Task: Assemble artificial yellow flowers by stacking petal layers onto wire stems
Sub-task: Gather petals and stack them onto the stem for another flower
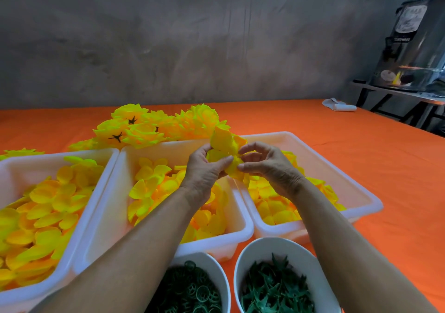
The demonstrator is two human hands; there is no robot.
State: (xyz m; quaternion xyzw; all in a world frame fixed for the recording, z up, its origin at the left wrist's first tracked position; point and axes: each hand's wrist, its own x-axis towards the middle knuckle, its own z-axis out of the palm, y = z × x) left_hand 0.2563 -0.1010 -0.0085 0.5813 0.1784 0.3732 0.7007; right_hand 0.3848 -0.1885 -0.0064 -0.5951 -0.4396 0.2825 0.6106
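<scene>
Your left hand (204, 168) and right hand (267, 166) both pinch the soft yellow fabric petal layers (225, 153), held up above the middle white plastic tray (115, 216). They look light and easily crushed, so hold them near the centre, not at the petal edges.

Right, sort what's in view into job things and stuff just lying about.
Job: flower in progress, pinched by left hand and right hand; three petal trays; two bowls of green parts; finished flowers.
Lying about: white cloth; metal urn.
</scene>
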